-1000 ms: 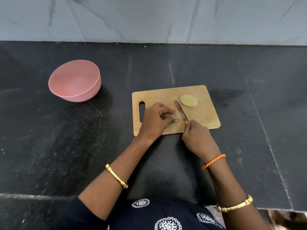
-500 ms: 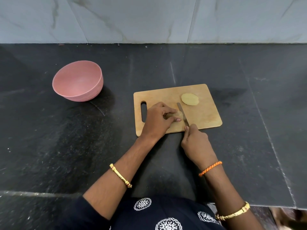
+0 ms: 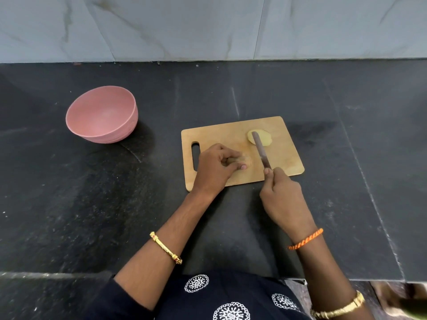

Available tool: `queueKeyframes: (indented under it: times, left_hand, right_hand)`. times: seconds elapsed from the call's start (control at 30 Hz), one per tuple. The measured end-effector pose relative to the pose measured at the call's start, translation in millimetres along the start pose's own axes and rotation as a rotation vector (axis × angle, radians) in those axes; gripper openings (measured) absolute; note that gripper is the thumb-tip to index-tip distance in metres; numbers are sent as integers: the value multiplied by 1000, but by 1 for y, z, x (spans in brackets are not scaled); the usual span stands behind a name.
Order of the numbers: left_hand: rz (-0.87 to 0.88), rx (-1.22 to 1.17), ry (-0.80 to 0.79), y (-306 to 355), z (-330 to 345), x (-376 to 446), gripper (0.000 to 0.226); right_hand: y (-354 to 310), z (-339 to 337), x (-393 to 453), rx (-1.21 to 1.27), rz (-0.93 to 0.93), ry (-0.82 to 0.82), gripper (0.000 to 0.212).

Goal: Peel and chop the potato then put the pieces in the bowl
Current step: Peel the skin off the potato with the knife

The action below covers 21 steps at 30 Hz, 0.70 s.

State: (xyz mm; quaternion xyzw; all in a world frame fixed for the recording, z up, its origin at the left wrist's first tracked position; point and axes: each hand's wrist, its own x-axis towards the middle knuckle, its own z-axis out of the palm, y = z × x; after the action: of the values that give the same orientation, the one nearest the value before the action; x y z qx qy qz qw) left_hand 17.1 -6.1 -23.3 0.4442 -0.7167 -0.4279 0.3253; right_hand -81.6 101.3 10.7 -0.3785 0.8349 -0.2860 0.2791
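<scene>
A wooden cutting board [image 3: 286, 162] lies on the black counter. My left hand [image 3: 216, 168] grips a peeled potato piece [image 3: 247, 160] near the board's middle; most of that piece is hidden under my fingers. My right hand [image 3: 283, 197] holds a knife [image 3: 260, 150] by its handle. The blade points away from me and its tip lies over a second pale yellow potato half [image 3: 265, 137] at the board's far right. An empty pink bowl [image 3: 102, 114] stands to the far left of the board.
The black stone counter [image 3: 92, 204] runs to a marble-tiled wall [image 3: 208, 26] at the back. Its front edge is just below my arms.
My right hand has swung the knife away from the piece under my left hand, and the blade tip now lies over the far potato half. My left hand stays on its piece.
</scene>
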Motion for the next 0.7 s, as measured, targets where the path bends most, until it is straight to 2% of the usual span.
queueKeyframes:
  times: [0.23, 0.7]
  left_hand:
    - [10, 18, -37, -3, -2, -2, 35]
    - [40, 66, 43, -6, 4, -3, 30]
  right_hand:
    - [-2, 11, 29, -73, 4, -121, 35]
    - [3, 16, 17, -110, 24, -167, 29]
